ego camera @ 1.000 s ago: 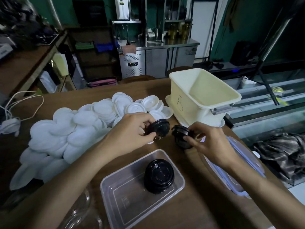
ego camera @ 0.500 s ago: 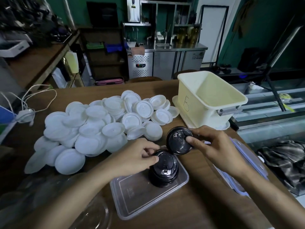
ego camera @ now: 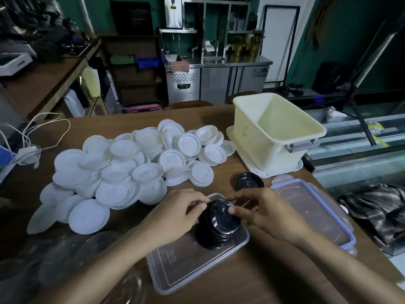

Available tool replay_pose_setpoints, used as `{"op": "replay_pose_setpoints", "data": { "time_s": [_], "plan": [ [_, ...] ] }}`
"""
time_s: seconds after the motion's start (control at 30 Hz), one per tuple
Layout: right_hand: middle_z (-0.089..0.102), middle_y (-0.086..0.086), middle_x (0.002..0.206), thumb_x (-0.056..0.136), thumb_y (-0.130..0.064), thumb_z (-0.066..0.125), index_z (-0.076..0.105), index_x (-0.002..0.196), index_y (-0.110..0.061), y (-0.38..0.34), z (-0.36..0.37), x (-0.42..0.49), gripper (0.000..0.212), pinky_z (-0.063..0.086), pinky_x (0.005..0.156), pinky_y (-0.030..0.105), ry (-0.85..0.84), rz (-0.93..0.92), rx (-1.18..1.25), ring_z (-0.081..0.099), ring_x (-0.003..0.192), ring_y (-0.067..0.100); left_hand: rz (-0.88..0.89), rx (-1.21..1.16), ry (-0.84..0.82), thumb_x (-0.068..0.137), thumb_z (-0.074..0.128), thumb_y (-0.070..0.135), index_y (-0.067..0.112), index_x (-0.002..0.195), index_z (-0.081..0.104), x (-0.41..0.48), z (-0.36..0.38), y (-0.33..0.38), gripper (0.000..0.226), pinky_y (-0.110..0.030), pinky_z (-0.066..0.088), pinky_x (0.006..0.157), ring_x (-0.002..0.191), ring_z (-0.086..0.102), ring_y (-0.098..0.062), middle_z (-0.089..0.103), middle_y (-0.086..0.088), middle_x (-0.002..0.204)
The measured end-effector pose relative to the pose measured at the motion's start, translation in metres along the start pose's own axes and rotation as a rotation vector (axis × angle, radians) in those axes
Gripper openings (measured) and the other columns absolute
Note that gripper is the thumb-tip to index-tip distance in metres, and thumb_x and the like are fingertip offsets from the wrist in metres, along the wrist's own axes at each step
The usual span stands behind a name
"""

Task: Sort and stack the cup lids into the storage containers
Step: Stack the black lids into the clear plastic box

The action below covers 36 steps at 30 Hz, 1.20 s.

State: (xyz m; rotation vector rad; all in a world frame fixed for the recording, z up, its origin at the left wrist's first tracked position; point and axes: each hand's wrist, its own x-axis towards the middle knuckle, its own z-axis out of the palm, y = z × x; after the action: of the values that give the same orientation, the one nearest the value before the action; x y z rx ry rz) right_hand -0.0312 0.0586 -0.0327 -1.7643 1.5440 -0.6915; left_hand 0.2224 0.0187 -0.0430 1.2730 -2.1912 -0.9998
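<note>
A stack of black cup lids (ego camera: 219,227) stands in a clear plastic container (ego camera: 186,264) at the table's near edge. My left hand (ego camera: 175,213) grips the stack's top on its left side. My right hand (ego camera: 267,213) pinches the top lid from the right with thumb and fingertips. One loose black lid (ego camera: 249,181) lies on the table just beyond my right hand. A big heap of white lids (ego camera: 131,163) covers the table's left and middle. An empty cream tub (ego camera: 274,132) marked with a handwritten sign stands at the back right.
A clear lid with blue clips (ego camera: 315,211) lies right of the container. Clear dome lids (ego camera: 65,270) sit at the near left. White cables (ego camera: 39,137) trail at the far left. A checked cloth (ego camera: 377,211) lies off the table's right edge.
My right hand brought its black lid down onto the stack, and both hands now hold the stack's top. A loose black lid now lies on the table behind my right hand.
</note>
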Motion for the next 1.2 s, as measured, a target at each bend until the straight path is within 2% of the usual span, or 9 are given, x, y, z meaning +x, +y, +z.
{"op": "replay_pose_setpoints", "data": {
  "time_s": [0.07,0.2,0.3,0.43,0.57,0.63,0.87,1.03,1.2],
  "plan": [
    [0.076,-0.013,0.087,0.088,-0.041,0.080,0.078,0.109,-0.032,-0.002,0.002,0.003,0.024,0.057,0.073,0.025,0.016,0.000,-0.043,0.070,0.077,0.007,-0.014,-0.020,0.008,0.105,0.059,0.021,0.027,0.121,0.075,-0.003,-0.002,0.000,0.023,-0.029,0.058,0.082,0.081,0.071,-0.004,0.070,0.012,0.098],
    [0.075,-0.012,0.082,0.085,-0.041,0.083,0.079,0.104,-0.033,-0.005,0.005,0.003,0.021,0.055,0.069,0.021,0.055,-0.005,-0.085,0.068,0.073,0.008,-0.020,-0.062,0.023,0.099,0.068,0.037,0.031,0.119,0.076,-0.008,-0.001,0.002,0.023,-0.026,0.055,0.092,0.099,0.068,0.003,0.073,0.016,0.106],
    [0.073,-0.014,0.086,0.086,-0.041,0.082,0.077,0.105,-0.034,-0.006,0.008,0.004,0.021,0.052,0.070,0.020,0.063,-0.042,-0.146,0.067,0.078,0.007,-0.037,-0.107,0.012,0.092,0.077,0.041,0.036,0.131,0.070,-0.010,0.002,0.001,0.040,-0.028,0.059,0.090,0.096,0.069,0.002,0.071,0.016,0.105],
    [0.066,-0.016,0.097,0.090,-0.044,0.076,0.075,0.114,-0.034,-0.005,0.008,0.001,0.025,0.046,0.073,0.014,0.051,-0.158,-0.195,0.065,0.088,0.006,-0.025,-0.127,0.028,0.091,0.078,0.038,0.042,0.125,0.073,-0.009,0.003,-0.001,0.035,-0.030,0.059,0.089,0.096,0.070,-0.001,0.070,0.015,0.103],
    [0.056,-0.027,0.114,0.084,-0.060,0.077,0.062,0.138,-0.038,-0.006,-0.001,-0.005,0.060,0.043,0.090,0.014,-0.159,-0.200,-0.219,0.060,0.110,0.002,-0.013,-0.136,0.026,0.091,0.078,0.040,0.044,0.121,0.074,-0.010,0.003,-0.004,0.030,-0.033,0.060,0.090,0.099,0.070,0.000,0.070,0.018,0.105],
    [0.053,-0.029,0.120,0.079,-0.065,0.078,0.056,0.144,-0.038,-0.006,-0.002,-0.006,0.074,0.045,0.099,0.021,-0.184,-0.227,-0.268,0.056,0.118,0.000,-0.006,-0.137,0.022,0.092,0.078,0.039,0.043,0.123,0.073,-0.010,0.003,-0.005,0.031,-0.034,0.061,0.090,0.100,0.070,0.000,0.070,0.019,0.107],
    [0.048,-0.033,0.121,0.076,-0.068,0.078,0.056,0.144,-0.037,-0.007,0.002,-0.005,0.079,0.045,0.101,0.024,-0.161,-0.242,-0.306,0.052,0.120,-0.005,-0.034,-0.202,-0.015,0.075,0.093,0.040,0.036,0.121,0.076,-0.010,0.002,-0.003,0.050,-0.033,0.062,0.083,0.087,0.073,-0.009,0.068,0.011,0.101],
    [0.041,-0.034,0.122,0.076,-0.074,0.073,0.052,0.148,-0.035,-0.006,0.007,-0.004,0.084,0.038,0.103,0.014,-0.160,-0.258,-0.386,0.043,0.123,-0.010,-0.054,-0.233,-0.025,0.070,0.097,0.032,0.033,0.120,0.077,-0.008,0.002,-0.006,0.054,-0.032,0.063,0.083,0.087,0.074,-0.011,0.068,0.008,0.102],
    [0.048,-0.027,0.132,0.072,-0.078,0.073,0.054,0.146,-0.035,-0.004,0.010,-0.002,0.087,0.032,0.099,0.005,-0.150,-0.261,-0.407,0.041,0.125,-0.011,-0.057,-0.210,-0.028,0.069,0.098,0.028,0.032,0.123,0.075,-0.007,0.003,-0.009,0.058,-0.028,0.062,0.083,0.087,0.073,-0.010,0.068,0.008,0.103]
  ]
}}
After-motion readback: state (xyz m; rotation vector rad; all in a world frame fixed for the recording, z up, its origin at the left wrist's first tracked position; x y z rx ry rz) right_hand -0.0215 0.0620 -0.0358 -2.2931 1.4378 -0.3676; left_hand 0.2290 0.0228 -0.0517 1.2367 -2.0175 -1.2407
